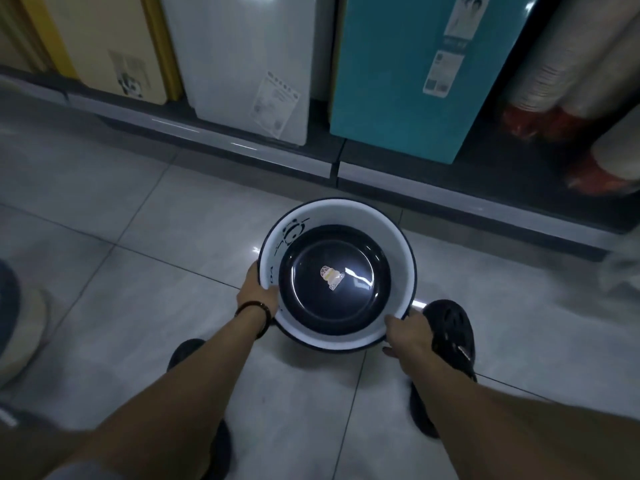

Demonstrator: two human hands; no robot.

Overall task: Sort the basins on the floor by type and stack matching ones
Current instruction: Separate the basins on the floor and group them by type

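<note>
Gripping basin between both hands.

The left hand and right hand have fingers mostly hidden behind the basin; the sticker and labels are unreadable.

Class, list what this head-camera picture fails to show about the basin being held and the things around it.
Head view:
- Sticker in the basin: too small and blurred to read.
- Most fingers of the left hand and right hand: hidden under the basin's rim.
- Box labels: blurred.
- Round thing at the left edge: cut off by the frame.
</note>
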